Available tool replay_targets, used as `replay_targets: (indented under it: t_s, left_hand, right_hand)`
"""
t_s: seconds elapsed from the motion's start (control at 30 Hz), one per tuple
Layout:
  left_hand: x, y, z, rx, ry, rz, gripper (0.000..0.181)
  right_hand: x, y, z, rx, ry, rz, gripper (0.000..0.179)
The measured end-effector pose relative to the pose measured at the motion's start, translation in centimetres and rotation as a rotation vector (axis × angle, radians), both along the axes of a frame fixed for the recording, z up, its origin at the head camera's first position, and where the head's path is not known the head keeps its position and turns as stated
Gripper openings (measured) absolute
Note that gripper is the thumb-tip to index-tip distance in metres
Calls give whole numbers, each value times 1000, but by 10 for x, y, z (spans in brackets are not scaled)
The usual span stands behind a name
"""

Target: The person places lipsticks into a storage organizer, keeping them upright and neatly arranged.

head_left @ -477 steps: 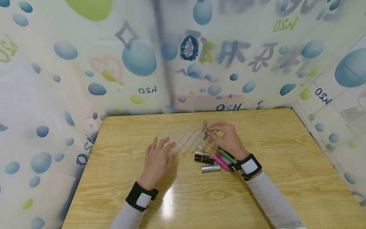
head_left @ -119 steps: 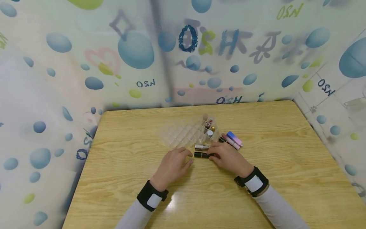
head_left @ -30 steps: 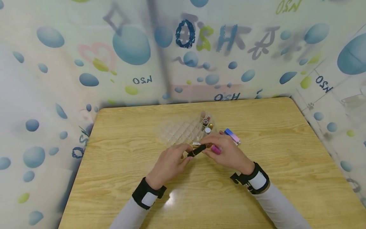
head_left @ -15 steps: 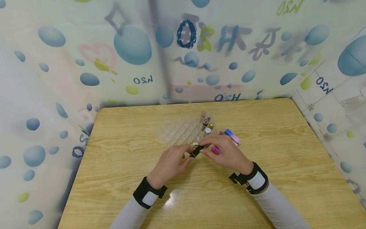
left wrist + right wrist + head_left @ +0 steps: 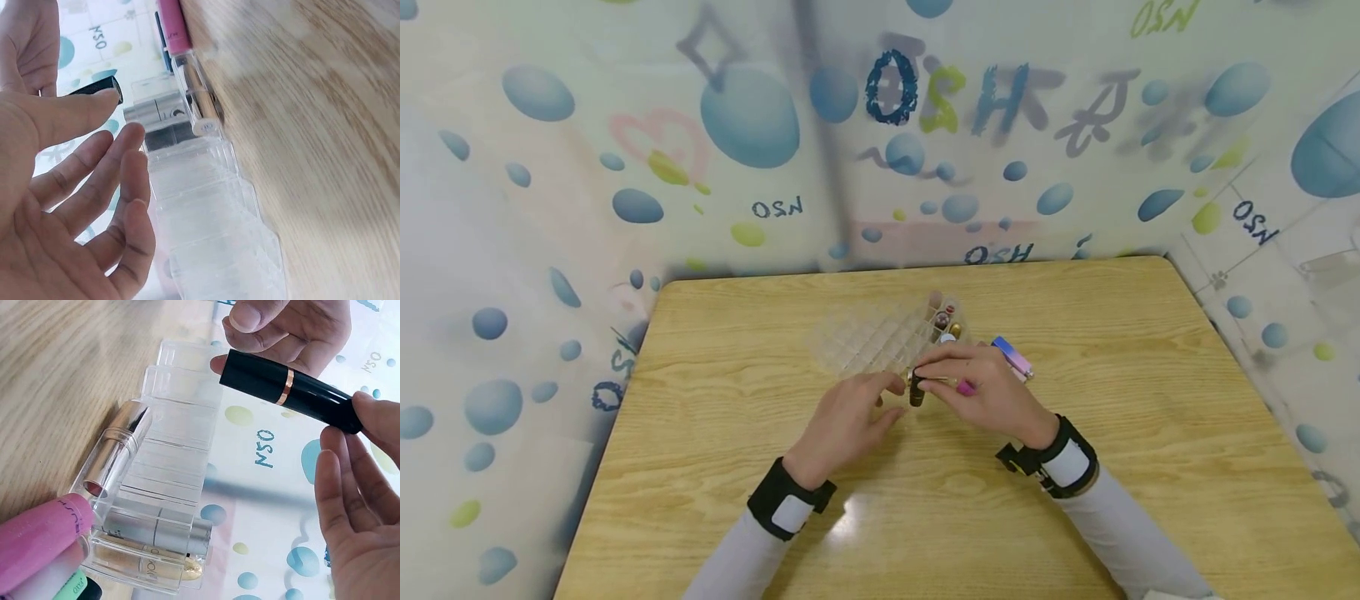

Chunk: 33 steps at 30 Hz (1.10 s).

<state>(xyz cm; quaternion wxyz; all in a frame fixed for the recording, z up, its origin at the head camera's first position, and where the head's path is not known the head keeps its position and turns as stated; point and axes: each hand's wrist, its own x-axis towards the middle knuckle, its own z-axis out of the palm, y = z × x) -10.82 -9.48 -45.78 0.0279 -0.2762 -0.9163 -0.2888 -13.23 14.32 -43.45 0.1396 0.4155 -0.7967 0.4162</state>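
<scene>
A black lipstick tube (image 5: pixel 917 392) with a rose-gold band, seen large in the right wrist view (image 5: pixel 259 376), is pinched at one end by my right hand (image 5: pixel 988 392). My left hand (image 5: pixel 846 425) is just left of it, fingers loosely bent and spread. In the left wrist view its thumb overlaps the tube's end (image 5: pixel 112 89). Behind both hands stands a clear compartment organizer (image 5: pixel 872 342). Its right-end slots hold several cosmetics, among them a silver tube (image 5: pixel 156 528) and a gold-topped one (image 5: pixel 190 569). Most slots to the left show nothing in them.
A rose-gold tube (image 5: pixel 119 447) lies along the organizer's front. Near my right hand lie a pink tube (image 5: pixel 44 544), a green-labelled one (image 5: pixel 70 585) and a blue-to-pink tube (image 5: pixel 1011 357). A patterned wall covering (image 5: pixel 925 192) rises behind the wooden table (image 5: pixel 737 325).
The black lipstick tube has come off the table, was held by both hands, and has swung steeper; my left fingers have let go. Since the earliest frame, more right-end slots hold cosmetics.
</scene>
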Motion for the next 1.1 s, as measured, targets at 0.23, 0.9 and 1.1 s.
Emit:
replay_targets:
  t_s: [0.23, 0.9, 1.1]
  left_hand:
    - [-12, -14, 0, 21, 152, 96, 33]
    - [-33, -41, -17, -109, 135, 303, 48]
    - [-32, -43, -14, -141, 151, 299, 47]
  right_hand:
    - [-6, 0, 4, -2, 40, -6, 16]
    - [-28, 1, 12, -38, 22, -51, 14]
    - [-40, -2, 10, -74, 16, -112, 12]
